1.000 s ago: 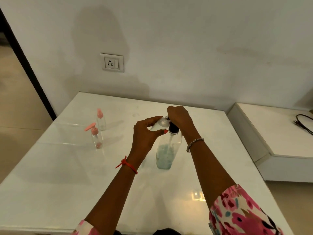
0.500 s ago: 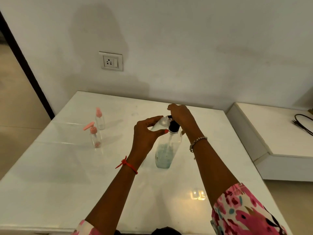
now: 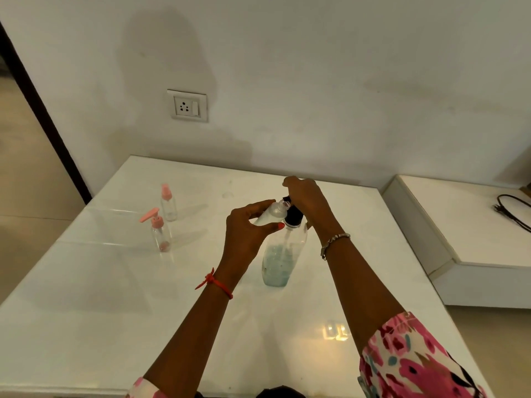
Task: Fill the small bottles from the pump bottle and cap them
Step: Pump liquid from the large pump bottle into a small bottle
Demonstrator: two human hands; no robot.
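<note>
A clear pump bottle (image 3: 280,259) with blue-green liquid in its lower half and a black pump head stands upright mid-table. My right hand (image 3: 306,196) rests on top of the pump head, fingers curled over it. My left hand (image 3: 247,231) grips a small clear uncapped bottle (image 3: 271,215), tilted with its open neck against the black nozzle. Two more small clear bottles stand upright at the left: one with a pink pump cap (image 3: 159,232), one with a pink spray cap (image 3: 168,203).
The white glossy table (image 3: 115,311) meets the wall at the back. A lower white ledge (image 3: 465,234) sits to the right with a black cable (image 3: 514,211) on it. A wall socket (image 3: 187,106) is above the table.
My right hand has risen slightly on the pump head. The small bottle stays held at the nozzle. The camera view has shifted a little.
</note>
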